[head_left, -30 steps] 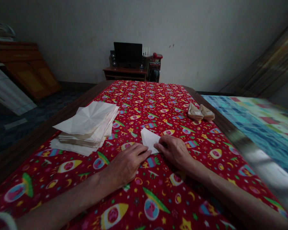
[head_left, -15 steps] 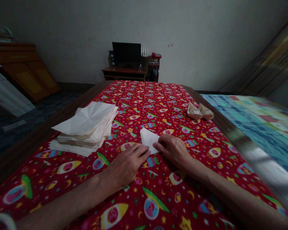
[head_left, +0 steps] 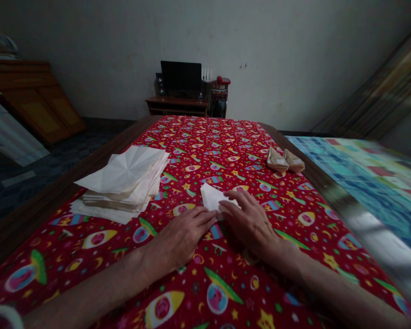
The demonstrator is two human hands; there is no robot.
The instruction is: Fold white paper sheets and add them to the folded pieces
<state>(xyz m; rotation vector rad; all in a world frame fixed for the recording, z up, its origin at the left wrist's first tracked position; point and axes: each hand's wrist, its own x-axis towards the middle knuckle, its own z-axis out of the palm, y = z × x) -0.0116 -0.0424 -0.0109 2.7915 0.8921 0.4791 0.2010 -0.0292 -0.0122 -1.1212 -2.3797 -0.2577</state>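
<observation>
A small folded white paper [head_left: 210, 197] lies on the red patterned tablecloth [head_left: 226, 283] in front of me. My left hand [head_left: 180, 235] rests flat on the cloth, fingers stretched, its fingertips touching the paper's near left edge. My right hand [head_left: 250, 221] lies flat over the paper's right part, fingers spread and pressing it down. Most of the paper's right side is hidden under that hand.
A stack of creased white paper sheets [head_left: 125, 180] sits to the left. Two folded tan paper pieces [head_left: 285, 161] lie near the table's right edge. A bed with a blue patterned cover [head_left: 363, 183] is on the right; a low stand with a monitor [head_left: 181, 80] is beyond.
My right hand has shifted left and forward, its fingers now spread flat over the folded paper instead of pinching its edge. The left hand has barely moved.
</observation>
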